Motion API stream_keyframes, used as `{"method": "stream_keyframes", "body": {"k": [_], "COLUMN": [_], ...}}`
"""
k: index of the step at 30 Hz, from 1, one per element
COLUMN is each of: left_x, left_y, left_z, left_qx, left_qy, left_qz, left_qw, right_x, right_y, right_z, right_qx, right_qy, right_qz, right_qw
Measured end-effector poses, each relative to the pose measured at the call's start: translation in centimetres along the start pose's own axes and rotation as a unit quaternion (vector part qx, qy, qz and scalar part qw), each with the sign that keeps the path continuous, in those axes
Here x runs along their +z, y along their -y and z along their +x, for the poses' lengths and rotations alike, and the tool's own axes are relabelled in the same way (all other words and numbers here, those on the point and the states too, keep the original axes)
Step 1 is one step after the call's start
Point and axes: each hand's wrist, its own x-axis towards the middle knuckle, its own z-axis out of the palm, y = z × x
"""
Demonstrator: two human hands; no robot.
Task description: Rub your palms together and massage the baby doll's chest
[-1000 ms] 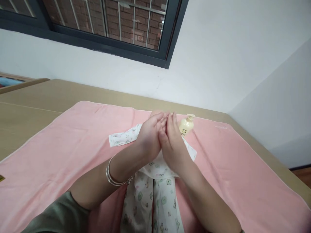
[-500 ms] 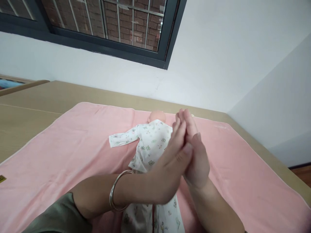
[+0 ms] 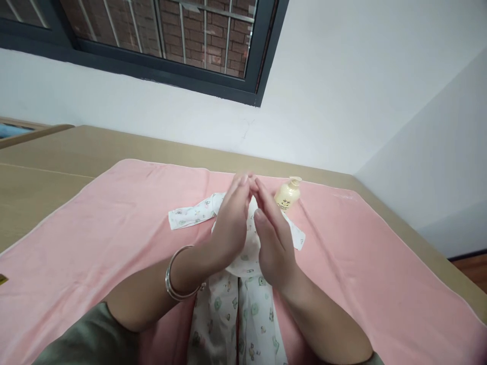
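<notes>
My left hand (image 3: pixel 231 223), with a silver bangle (image 3: pixel 173 274) on its wrist, is stretched out with nothing in it. Facing it, my right hand (image 3: pixel 274 238) is also flat and holds nothing. Their fingertips meet or nearly meet, while a gap parts the palms. Beneath both hands lies a baby doll dressed in a white printed top (image 3: pixel 190 216) and matching trousers (image 3: pixel 256 319). My fingers hide its head and much of its chest. Just beyond my right hand stands a pale yellow pump bottle (image 3: pixel 288 193).
A pink blanket (image 3: pixel 95 228) spreads under the doll on a wooden tabletop (image 3: pixel 38 172). Behind it rise a white wall (image 3: pixel 323 91) and a dark-framed window (image 3: pixel 254 76) with bars. A raised wooden edge (image 3: pixel 38 134) is at the far left.
My hands were pressed palm to palm farther right; they have moved left over the doll and their palms have parted. The bottle and the doll's right-side sleeve now show, while its head is covered.
</notes>
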Motion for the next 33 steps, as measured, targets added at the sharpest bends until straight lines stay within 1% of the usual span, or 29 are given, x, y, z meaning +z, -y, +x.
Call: {"method": "stream_keyframes", "body": {"k": [2, 3, 4, 5, 7, 10, 13, 15, 17, 19, 21, 23, 24, 26, 28, 29, 31, 33], "left_x": [0.1, 0.2, 0.3, 0.4, 0.6, 0.8, 1.1, 1.3, 1.2, 0.6, -0.3, -1.2, -1.5, -1.8, -1.9, -1.9, -2.1, -2.7], "left_y": [-0.5, -0.6, -0.6, -0.5, 0.2, 1.6, 2.5, 2.5, 2.0, 1.5, 0.9, 0.5, 0.3, 0.1, 0.1, 0.3, 0.7, 1.4], "left_z": [0.5, 0.4, 0.2, -0.2, -1.3, -3.2, -4.7, -5.3, -5.7, -5.9, -6.0, -6.1, -6.1, -5.6, -4.5, -3.8, -1.8, 0.7], "left_qx": [0.098, 0.126, 0.126, 0.113, 0.092, 0.105, 0.125, 0.131, 0.141, 0.164, 0.186, 0.210, 0.223, 0.258, 0.308, 0.336, 0.381, 0.389], "left_qy": [-0.027, -0.034, -0.033, -0.023, 0.011, 0.067, 0.145, 0.194, 0.220, 0.232, 0.235, 0.228, 0.215, 0.174, 0.127, 0.105, 0.065, 0.017], "left_qz": [0.025, 0.039, 0.052, 0.067, 0.112, 0.186, 0.232, 0.267, 0.301, 0.323, 0.347, 0.366, 0.368, 0.347, 0.309, 0.292, 0.264, 0.259], "left_qw": [0.994, 0.991, 0.990, 0.991, 0.989, 0.975, 0.954, 0.935, 0.917, 0.903, 0.888, 0.877, 0.877, 0.885, 0.891, 0.889, 0.883, 0.884], "right_x": [0.4, 0.6, 0.8, 1.0, 1.0, 0.2, -0.9, -1.2, -1.1, -0.6, 0.0, 0.3, 0.5, 0.6, 0.4, 0.3, -0.4, -1.2], "right_y": [0.3, 0.5, 0.6, 0.6, 0.5, 0.1, -0.3, -0.4, -0.4, -0.3, -0.1, 0.4, 0.7, 1.4, 2.2, 2.5, 2.6, 2.0], "right_z": [-0.6, -0.9, -1.2, -1.4, -1.6, -1.1, -0.1, 0.2, 0.0, -0.7, -1.7, -2.6, -2.9, -3.4, -3.6, -3.6, -3.2, -2.2], "right_qx": [-0.014, -0.019, -0.023, -0.025, -0.024, 0.002, 0.020, 0.017, 0.007, -0.022, -0.064, -0.116, -0.144, -0.190, -0.205, -0.199, -0.170, -0.141], "right_qy": [0.031, 0.045, 0.058, 0.067, 0.065, 0.026, -0.034, -0.066, -0.079, -0.072, -0.036, 0.021, 0.055, 0.114, 0.146, 0.148, 0.118, 0.065], "right_qz": [-0.001, 0.001, 0.008, 0.022, 0.051, 0.066, 0.030, -0.017, -0.052, -0.053, -0.034, -0.022, -0.021, -0.021, -0.018, -0.013, 0.009, 0.024], "right_qw": [0.999, 0.999, 0.998, 0.997, 0.996, 0.998, 0.999, 0.998, 0.995, 0.996, 0.997, 0.993, 0.988, 0.975, 0.968, 0.969, 0.978, 0.988]}}
